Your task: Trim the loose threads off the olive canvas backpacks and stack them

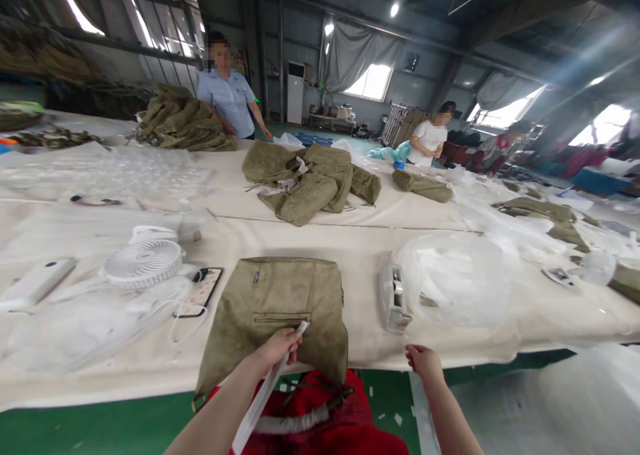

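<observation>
- one olive bag (285, 285) lies before us on the cream-covered table (370, 241), its lower part hanging over the near edge.
- above its zipped front, our left hand (280, 347) pinches a white strip (261, 401).
- our right hand (425, 363) is curled beyond the edge, near a tape dispenser (395, 298); we cannot tell whether it grips anything.
- left of the bag, we see a phone (210, 288) and white fan (145, 263).
</observation>
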The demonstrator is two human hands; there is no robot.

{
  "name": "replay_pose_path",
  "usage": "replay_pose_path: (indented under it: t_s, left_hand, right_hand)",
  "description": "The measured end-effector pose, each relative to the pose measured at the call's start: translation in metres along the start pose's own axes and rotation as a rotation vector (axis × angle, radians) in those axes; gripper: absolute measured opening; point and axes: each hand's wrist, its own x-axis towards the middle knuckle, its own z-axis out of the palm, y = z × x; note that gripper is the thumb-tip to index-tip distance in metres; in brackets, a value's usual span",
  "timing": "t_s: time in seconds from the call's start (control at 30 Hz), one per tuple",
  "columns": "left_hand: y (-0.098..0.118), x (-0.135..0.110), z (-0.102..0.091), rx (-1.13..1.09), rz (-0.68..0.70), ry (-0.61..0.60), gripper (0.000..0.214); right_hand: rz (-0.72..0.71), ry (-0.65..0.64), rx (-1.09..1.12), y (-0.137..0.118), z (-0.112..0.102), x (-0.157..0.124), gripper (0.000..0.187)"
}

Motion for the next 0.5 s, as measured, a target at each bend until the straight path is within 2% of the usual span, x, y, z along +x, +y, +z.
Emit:
replay_pose_path:
  t_s: [0.07, 0.13, 0.23, 0.33, 0.4, 0.5]
  left_hand:
    - [-0.001, 0.001, 0.001, 0.015, 0.006, 0.000, 0.056]
    - [-0.002, 0.001, 0.003, 0.044, 0.010, 0.020, 0.056]
    - [-0.002, 0.001, 0.009, 0.083, -0.002, 0.069, 0.054]
    - [-0.001, 0.000, 0.014, 0.107, -0.015, 0.107, 0.048]
    - [0.000, -0.002, 0.015, 0.118, -0.021, 0.124, 0.044]
    - [0.003, -0.006, 0.015, 0.121, -0.024, 0.132, 0.038]
  right_hand:
    - [-0.055, -0.067, -0.041, 0.001, 0.006, -0.011, 0.027]
    - [-0.170, -0.180, 0.011, -0.012, 0.022, -0.030, 0.031]
    - [-0.307, -0.419, 0.144, -0.049, 0.064, -0.068, 0.037]
    - [-0.322, -0.671, 0.253, -0.088, 0.114, -0.099, 0.044]
    - [-0.304, -0.767, 0.297, -0.105, 0.144, -0.112, 0.045]
    - [-0.297, -0.823, 0.233, -0.115, 0.179, -0.117, 0.040]
